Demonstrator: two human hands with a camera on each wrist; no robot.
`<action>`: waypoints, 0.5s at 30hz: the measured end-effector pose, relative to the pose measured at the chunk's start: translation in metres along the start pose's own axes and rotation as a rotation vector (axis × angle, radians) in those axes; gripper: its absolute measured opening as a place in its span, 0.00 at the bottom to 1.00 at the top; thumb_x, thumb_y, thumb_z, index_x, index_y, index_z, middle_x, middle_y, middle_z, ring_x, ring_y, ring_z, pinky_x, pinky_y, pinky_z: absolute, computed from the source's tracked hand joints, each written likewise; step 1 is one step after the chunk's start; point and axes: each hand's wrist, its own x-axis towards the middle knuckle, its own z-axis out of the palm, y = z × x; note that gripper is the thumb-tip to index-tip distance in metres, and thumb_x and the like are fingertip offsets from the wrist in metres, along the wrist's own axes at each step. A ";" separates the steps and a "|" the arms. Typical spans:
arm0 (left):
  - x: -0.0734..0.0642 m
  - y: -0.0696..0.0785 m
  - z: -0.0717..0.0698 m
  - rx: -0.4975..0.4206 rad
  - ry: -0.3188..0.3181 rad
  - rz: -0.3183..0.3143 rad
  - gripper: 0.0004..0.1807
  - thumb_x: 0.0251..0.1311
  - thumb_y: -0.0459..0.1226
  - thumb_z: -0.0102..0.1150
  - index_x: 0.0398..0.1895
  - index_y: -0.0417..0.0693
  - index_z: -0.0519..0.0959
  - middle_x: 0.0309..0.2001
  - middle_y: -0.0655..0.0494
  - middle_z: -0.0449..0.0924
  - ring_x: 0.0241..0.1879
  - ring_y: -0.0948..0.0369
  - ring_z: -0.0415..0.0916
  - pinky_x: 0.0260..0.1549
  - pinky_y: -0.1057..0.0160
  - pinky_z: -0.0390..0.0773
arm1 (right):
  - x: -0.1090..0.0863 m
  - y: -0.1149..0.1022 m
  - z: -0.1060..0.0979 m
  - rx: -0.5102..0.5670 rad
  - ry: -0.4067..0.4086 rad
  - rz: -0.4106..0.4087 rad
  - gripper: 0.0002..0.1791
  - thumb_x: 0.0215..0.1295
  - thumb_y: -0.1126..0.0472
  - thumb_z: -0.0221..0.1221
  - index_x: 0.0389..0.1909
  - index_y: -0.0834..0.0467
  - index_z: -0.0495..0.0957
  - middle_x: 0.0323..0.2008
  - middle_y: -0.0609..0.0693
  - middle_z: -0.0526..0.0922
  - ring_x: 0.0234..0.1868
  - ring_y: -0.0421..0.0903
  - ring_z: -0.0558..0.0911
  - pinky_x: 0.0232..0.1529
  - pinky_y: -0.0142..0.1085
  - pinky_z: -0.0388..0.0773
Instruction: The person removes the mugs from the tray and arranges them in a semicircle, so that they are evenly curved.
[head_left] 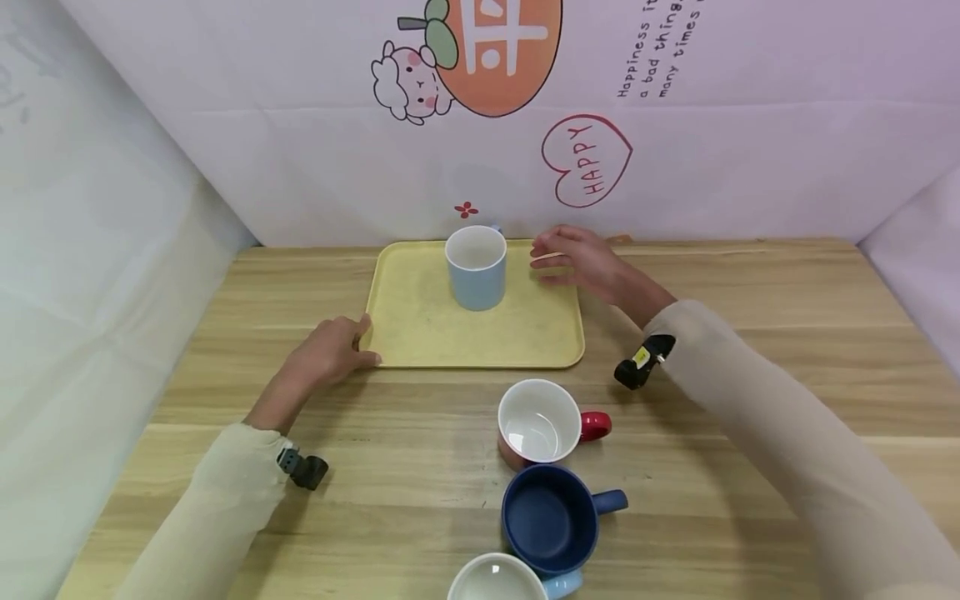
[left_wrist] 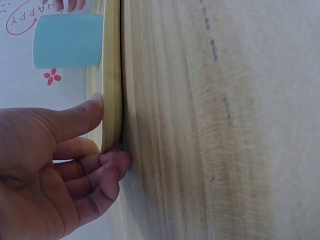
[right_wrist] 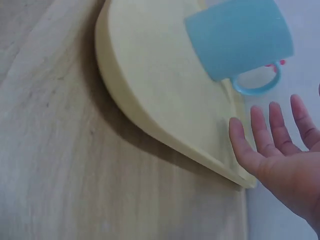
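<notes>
A light blue mug (head_left: pixel 478 287) with a white inside stands upright on a shallow yellow tray (head_left: pixel 412 337), towards its back edge. My left hand (head_left: pixel 326 350) holds the tray's left end near the front corner. In the left wrist view the thumb of that hand (left_wrist: pixel 65 165) lies on the rim, with the fingers curled at the tray's underside (left_wrist: pixel 112 85). Over the tray's right back part is my right hand (head_left: pixel 581 258), fingers spread and holding nothing. From the right wrist, this hand (right_wrist: pixel 295 175) appears palm up beside the mug's handle (right_wrist: pixel 257 90).
In front of the tray, a red-handled mug (head_left: pixel 540 421), a dark blue mug (head_left: pixel 550 517) and a white-lined mug with a light blue handle (head_left: pixel 497 579) stand in a close row. A white printed cloth (head_left: pixel 337 167) hangs along the back edge of the wooden table (head_left: pixel 750 317).
</notes>
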 end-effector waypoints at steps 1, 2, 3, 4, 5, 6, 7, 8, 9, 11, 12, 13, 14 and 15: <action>0.001 0.000 0.000 0.006 0.002 -0.002 0.38 0.64 0.36 0.66 0.69 0.24 0.60 0.18 0.55 0.66 0.18 0.63 0.50 0.21 0.63 0.59 | 0.003 0.001 0.001 -0.001 0.005 0.011 0.13 0.79 0.58 0.48 0.50 0.65 0.72 0.54 0.61 0.74 0.61 0.61 0.73 0.62 0.58 0.67; 0.001 0.000 -0.001 0.010 0.001 -0.002 0.38 0.64 0.36 0.66 0.69 0.24 0.60 0.18 0.55 0.65 0.18 0.63 0.50 0.21 0.63 0.59 | 0.006 0.002 0.003 -0.004 0.010 0.022 0.14 0.79 0.57 0.48 0.51 0.65 0.71 0.56 0.62 0.73 0.62 0.62 0.72 0.61 0.57 0.68; 0.002 0.000 -0.001 0.015 0.001 0.000 0.38 0.64 0.36 0.66 0.69 0.24 0.60 0.18 0.56 0.64 0.19 0.63 0.50 0.22 0.63 0.59 | 0.008 0.003 0.004 -0.008 0.015 0.030 0.14 0.79 0.57 0.48 0.51 0.66 0.71 0.57 0.63 0.72 0.62 0.62 0.72 0.61 0.56 0.69; 0.002 0.001 -0.001 0.019 0.002 0.001 0.38 0.64 0.36 0.66 0.70 0.24 0.60 0.18 0.56 0.63 0.19 0.63 0.50 0.22 0.63 0.59 | 0.010 0.003 0.005 -0.009 0.021 0.039 0.15 0.79 0.57 0.48 0.52 0.66 0.70 0.58 0.64 0.70 0.62 0.62 0.71 0.60 0.55 0.70; 0.003 0.001 -0.002 0.018 -0.001 -0.001 0.39 0.64 0.36 0.66 0.70 0.24 0.59 0.18 0.56 0.64 0.19 0.63 0.50 0.22 0.62 0.59 | 0.012 0.003 0.005 -0.004 0.018 0.042 0.15 0.79 0.57 0.48 0.53 0.66 0.69 0.60 0.65 0.69 0.63 0.63 0.70 0.60 0.55 0.70; 0.003 0.001 -0.001 0.020 -0.003 0.003 0.39 0.64 0.36 0.66 0.70 0.24 0.59 0.18 0.56 0.64 0.19 0.63 0.51 0.22 0.62 0.59 | 0.013 0.003 0.006 -0.003 0.019 0.042 0.16 0.80 0.57 0.47 0.54 0.67 0.68 0.62 0.66 0.66 0.64 0.63 0.70 0.61 0.55 0.70; 0.003 0.001 -0.001 0.022 -0.005 0.005 0.39 0.64 0.36 0.66 0.70 0.23 0.59 0.18 0.56 0.63 0.19 0.63 0.51 0.22 0.63 0.60 | 0.014 0.002 0.006 -0.005 0.021 0.041 0.16 0.80 0.57 0.46 0.55 0.67 0.67 0.62 0.66 0.65 0.64 0.63 0.69 0.61 0.55 0.70; 0.004 0.001 -0.001 0.022 -0.005 0.008 0.39 0.64 0.36 0.66 0.70 0.23 0.58 0.19 0.56 0.63 0.19 0.63 0.52 0.22 0.63 0.60 | 0.016 0.001 0.007 -0.003 0.025 0.038 0.16 0.80 0.57 0.46 0.56 0.67 0.67 0.63 0.66 0.65 0.64 0.63 0.69 0.61 0.54 0.69; 0.004 0.000 -0.001 0.025 -0.004 0.010 0.39 0.64 0.36 0.66 0.70 0.23 0.59 0.18 0.56 0.64 0.19 0.62 0.52 0.22 0.62 0.60 | 0.017 0.000 0.007 -0.002 0.028 0.034 0.16 0.80 0.57 0.46 0.56 0.67 0.66 0.63 0.66 0.64 0.64 0.63 0.69 0.61 0.54 0.69; 0.003 0.000 -0.001 0.024 -0.003 0.010 0.39 0.64 0.36 0.66 0.70 0.22 0.58 0.18 0.55 0.64 0.18 0.62 0.53 0.21 0.63 0.61 | 0.020 -0.003 0.008 -0.001 0.030 0.022 0.17 0.81 0.57 0.45 0.57 0.67 0.65 0.63 0.66 0.64 0.65 0.64 0.68 0.62 0.55 0.68; 0.003 0.000 -0.001 0.024 -0.004 0.011 0.39 0.64 0.36 0.66 0.70 0.22 0.58 0.18 0.55 0.64 0.18 0.63 0.53 0.21 0.63 0.61 | 0.021 -0.005 0.008 -0.003 0.035 0.018 0.17 0.81 0.57 0.45 0.57 0.68 0.66 0.63 0.65 0.64 0.65 0.64 0.68 0.62 0.54 0.68; 0.003 0.000 -0.001 0.024 -0.005 0.011 0.39 0.64 0.36 0.66 0.70 0.22 0.58 0.18 0.55 0.64 0.18 0.63 0.53 0.21 0.63 0.61 | 0.022 -0.006 0.009 -0.005 0.038 0.014 0.17 0.81 0.57 0.45 0.58 0.67 0.66 0.62 0.64 0.65 0.65 0.64 0.68 0.62 0.54 0.68; 0.003 0.000 -0.001 0.023 -0.006 0.013 0.39 0.64 0.36 0.66 0.70 0.22 0.58 0.18 0.55 0.64 0.18 0.63 0.53 0.21 0.63 0.61 | 0.023 -0.008 0.009 -0.004 0.042 0.013 0.17 0.81 0.57 0.46 0.57 0.67 0.66 0.61 0.63 0.66 0.65 0.64 0.68 0.62 0.54 0.68; 0.003 0.000 -0.001 0.022 -0.007 0.011 0.39 0.64 0.36 0.66 0.70 0.22 0.58 0.17 0.55 0.65 0.18 0.63 0.53 0.21 0.63 0.61 | 0.025 -0.009 0.009 -0.005 0.045 0.013 0.17 0.80 0.57 0.46 0.57 0.67 0.66 0.60 0.62 0.66 0.65 0.64 0.68 0.63 0.54 0.68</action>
